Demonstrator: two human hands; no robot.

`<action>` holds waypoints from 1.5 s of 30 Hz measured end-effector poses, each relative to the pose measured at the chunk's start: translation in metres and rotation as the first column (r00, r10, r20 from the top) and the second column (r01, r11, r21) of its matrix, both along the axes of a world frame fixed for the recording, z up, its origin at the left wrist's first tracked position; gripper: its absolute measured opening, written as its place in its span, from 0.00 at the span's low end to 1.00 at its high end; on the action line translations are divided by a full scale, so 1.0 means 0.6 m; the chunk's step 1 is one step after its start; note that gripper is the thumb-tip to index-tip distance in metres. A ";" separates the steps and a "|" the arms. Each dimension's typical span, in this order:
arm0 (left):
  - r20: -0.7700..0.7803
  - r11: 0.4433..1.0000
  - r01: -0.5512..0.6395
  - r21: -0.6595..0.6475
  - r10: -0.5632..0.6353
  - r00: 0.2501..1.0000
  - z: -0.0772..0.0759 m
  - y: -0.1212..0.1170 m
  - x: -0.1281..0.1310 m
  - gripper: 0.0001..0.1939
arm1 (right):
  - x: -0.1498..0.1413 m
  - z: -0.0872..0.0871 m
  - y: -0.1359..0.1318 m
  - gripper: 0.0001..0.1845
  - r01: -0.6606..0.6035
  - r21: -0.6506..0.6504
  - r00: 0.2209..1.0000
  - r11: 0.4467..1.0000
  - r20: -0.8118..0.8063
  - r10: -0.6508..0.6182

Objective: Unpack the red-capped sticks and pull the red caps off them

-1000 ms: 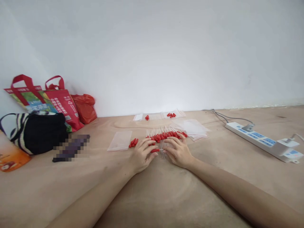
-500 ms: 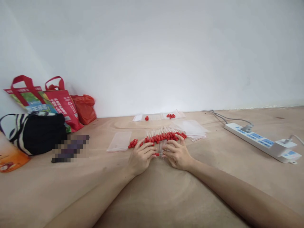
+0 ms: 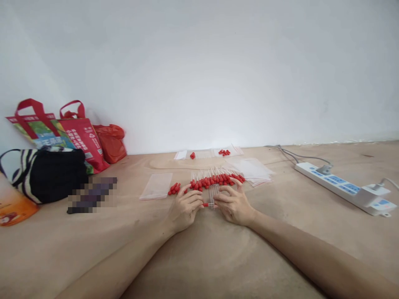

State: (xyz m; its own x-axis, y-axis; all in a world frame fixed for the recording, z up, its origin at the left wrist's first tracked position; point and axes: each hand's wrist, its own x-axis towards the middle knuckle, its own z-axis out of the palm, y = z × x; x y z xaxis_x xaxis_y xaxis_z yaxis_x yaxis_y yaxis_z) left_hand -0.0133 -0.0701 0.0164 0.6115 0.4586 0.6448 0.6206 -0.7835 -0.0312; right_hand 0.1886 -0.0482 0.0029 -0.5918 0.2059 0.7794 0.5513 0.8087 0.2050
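Observation:
Between thumb and fingers, my left hand (image 3: 186,207) pinches a red rubber dropper bulb (image 3: 205,204). My right hand (image 3: 234,204) closes on the clear thin tube (image 3: 211,204) that joins the bulb's open end; its far part is hidden by my fingers. Bulb and tube lie in one line, level, just above the table. Behind my fingers several loose clear tubes (image 3: 213,190) lie side by side. Beyond them stretches a row of droppers with red bulbs (image 3: 213,180), their pale tubes pointing to the wall. Loose red bulbs (image 3: 173,188) lie left of the row.
A flat clear bag (image 3: 156,186) lies at left, more clear bags (image 3: 256,170) at right. By the wall, a bag (image 3: 204,153) has tubes and bulbs. A power strip (image 3: 339,185) is far right; shopping bags (image 3: 82,137), a black bag (image 3: 57,174) and a blurred dark object (image 3: 93,195) stand left.
Both hands have come slightly nearer to me, lowering the bulb and tube. The bulb shows less beyond my left fingers than before. The row of droppers has stayed in place.

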 end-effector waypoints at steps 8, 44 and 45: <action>0.016 0.999 0.023 -0.049 -0.022 1.000 -0.001 0.000 -0.001 0.09 | 0.003 -0.007 0.001 0.08 0.031 0.054 0.999 0.998 0.025 -0.032; 0.106 0.833 -0.549 0.063 0.541 0.834 -0.009 0.046 -0.064 0.05 | -0.005 -0.022 0.026 0.09 0.250 -0.219 0.935 0.943 -0.197 -0.294; 0.114 0.841 -0.537 0.066 0.528 0.841 -0.007 0.044 -0.061 0.06 | -0.006 -0.022 0.026 0.08 0.246 -0.228 0.939 0.942 -0.184 -0.290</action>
State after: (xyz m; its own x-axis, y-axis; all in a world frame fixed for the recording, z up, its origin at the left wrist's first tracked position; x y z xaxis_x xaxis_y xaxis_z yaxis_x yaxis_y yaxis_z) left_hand -0.0502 -0.0437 0.0121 0.2287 0.6334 0.7392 0.9449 -0.3272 -0.0119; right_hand 0.1848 -0.0329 -0.0100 -0.3185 0.4971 0.8071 0.7659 0.6366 -0.0899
